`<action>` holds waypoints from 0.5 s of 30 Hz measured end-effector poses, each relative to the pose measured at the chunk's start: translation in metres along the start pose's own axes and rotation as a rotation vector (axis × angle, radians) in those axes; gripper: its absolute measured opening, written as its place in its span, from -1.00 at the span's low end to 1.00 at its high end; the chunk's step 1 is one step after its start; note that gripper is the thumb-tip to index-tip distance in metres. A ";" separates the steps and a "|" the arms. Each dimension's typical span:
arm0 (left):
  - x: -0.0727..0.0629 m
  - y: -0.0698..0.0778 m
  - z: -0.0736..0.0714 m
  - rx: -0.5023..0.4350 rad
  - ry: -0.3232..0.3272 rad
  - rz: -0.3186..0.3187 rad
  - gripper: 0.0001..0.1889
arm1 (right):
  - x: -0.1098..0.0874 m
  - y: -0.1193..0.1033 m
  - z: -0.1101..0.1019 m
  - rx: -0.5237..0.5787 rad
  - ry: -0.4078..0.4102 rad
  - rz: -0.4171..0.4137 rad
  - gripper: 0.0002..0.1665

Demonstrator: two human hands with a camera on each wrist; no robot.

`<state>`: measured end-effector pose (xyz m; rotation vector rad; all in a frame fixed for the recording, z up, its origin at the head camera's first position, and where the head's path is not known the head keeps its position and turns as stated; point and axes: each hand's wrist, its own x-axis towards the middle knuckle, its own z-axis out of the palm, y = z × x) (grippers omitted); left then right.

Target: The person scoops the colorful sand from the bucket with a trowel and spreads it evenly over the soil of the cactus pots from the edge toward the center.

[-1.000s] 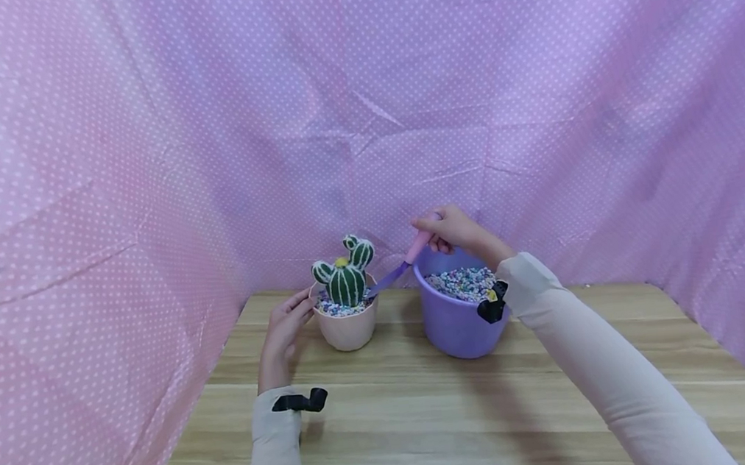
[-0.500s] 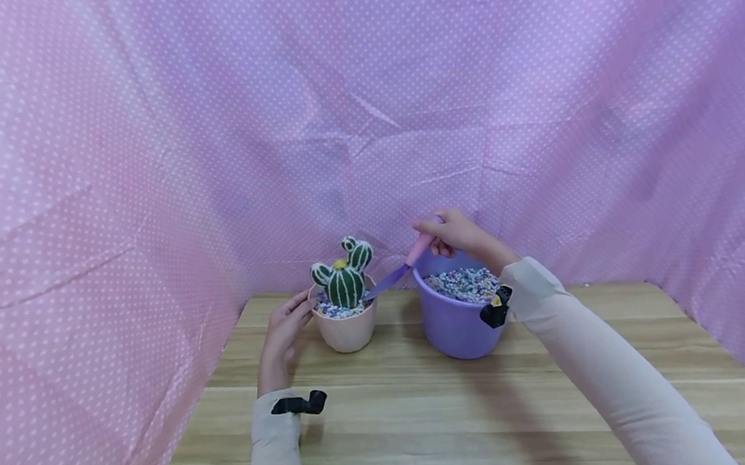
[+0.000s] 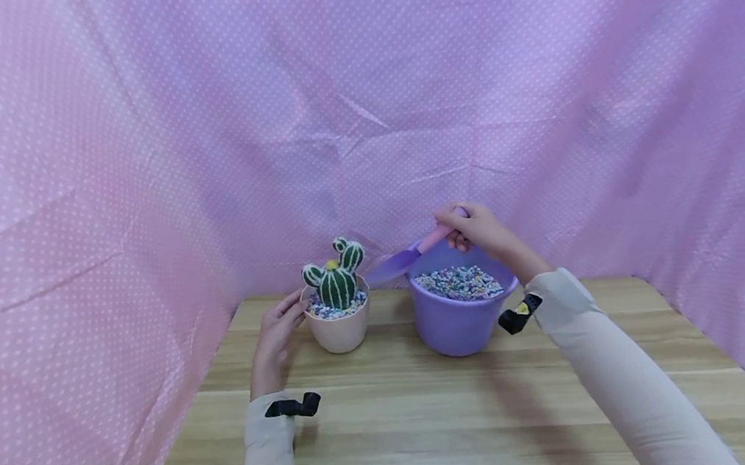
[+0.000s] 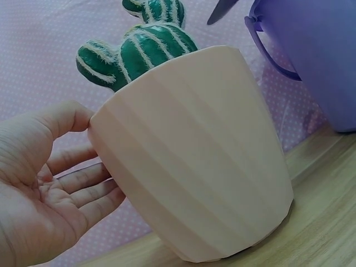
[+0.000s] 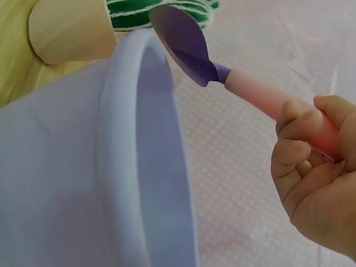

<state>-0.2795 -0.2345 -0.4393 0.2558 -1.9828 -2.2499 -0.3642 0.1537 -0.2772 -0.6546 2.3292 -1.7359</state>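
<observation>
A green cactus (image 3: 337, 289) with white stripes stands in a pale peach pot (image 3: 340, 336) with coloured gravel around its base. My left hand (image 3: 276, 335) touches the pot's left side; in the left wrist view the thumb is at the rim and the fairly straight fingers (image 4: 89, 192) lie against the far side. My right hand (image 3: 480, 229) grips the pink handle of a small trowel (image 3: 394, 265) with a purple blade. The blade is above the gap between the pot and a purple bucket (image 3: 455, 328), clear of the cactus gravel. In the right wrist view the visible blade face (image 5: 181, 41) looks bare.
Coloured gravel (image 3: 460, 284) lies inside the bucket, right of the pot. Both stand near the back of a wooden tabletop (image 3: 389, 423). Pink dotted cloth (image 3: 402, 112) hangs behind and along the sides. The bucket's handle (image 4: 272, 58) hangs on its side.
My right hand has moved right and lifted the trowel blade out of the pot's gravel towards the bucket. The blade is now flatter. My left hand stays at the pot. The view has shifted slightly.
</observation>
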 end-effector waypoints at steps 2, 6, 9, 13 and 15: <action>0.001 0.000 -0.002 0.011 -0.003 0.001 -0.46 | -0.006 0.001 -0.006 0.010 0.026 -0.017 -0.61; -0.001 -0.002 -0.007 0.035 0.009 -0.004 -0.47 | -0.020 0.008 -0.017 -0.016 0.088 -0.041 -0.58; -0.004 -0.004 -0.010 0.037 0.017 -0.012 -0.45 | -0.032 0.017 -0.026 -0.026 0.121 -0.050 -0.61; -0.006 -0.006 -0.010 0.020 0.020 -0.017 -0.45 | -0.046 0.029 -0.036 0.007 0.145 -0.065 -0.62; -0.006 -0.007 -0.010 0.011 0.016 -0.024 -0.45 | -0.052 0.034 -0.040 0.017 0.146 -0.066 -0.61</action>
